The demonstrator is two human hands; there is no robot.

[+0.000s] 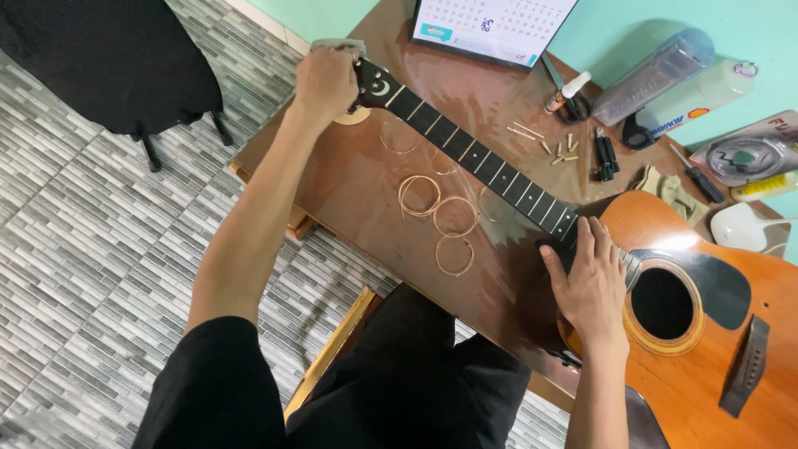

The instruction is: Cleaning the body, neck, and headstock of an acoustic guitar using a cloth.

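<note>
Fingers [582, 241] of the right hand [592, 287] lie flat and slightly spread, pressing down where the dark fretboard meets the guitar body, gripping nothing; fingers [332, 62] of the left hand [326, 81] are curled shut around a pale grey cloth [337, 46] at the headstock end of the neck

Biggest in view, the grey patterned tile floor [100, 249] fills the left side, with a black chair [108, 58] standing on it at the upper left. A glossy brown desk [366, 187] runs diagonally from the top centre to the lower right. On it lies an orange-brown acoustic guitar [706, 349], face up, its body at the lower right with the round sound hole and black pickguard just beside the right hand. Its neck [474, 158] stretches up and to the left across the desk, bare of strings as far as can be seen

A calendar [490, 25] stands at the desk's far edge. A clear plastic bottle [652, 75] lies on its side near the wall at the upper right. Several coiled strings [440, 216] rest on the desk just below the neck, some overlapping. A black screwdriver [697, 179] lies near the guitar's upper shoulder. Small pale bridge pins [557, 148] are scattered above the neck, near a small white-tipped bottle [568, 91]
</note>
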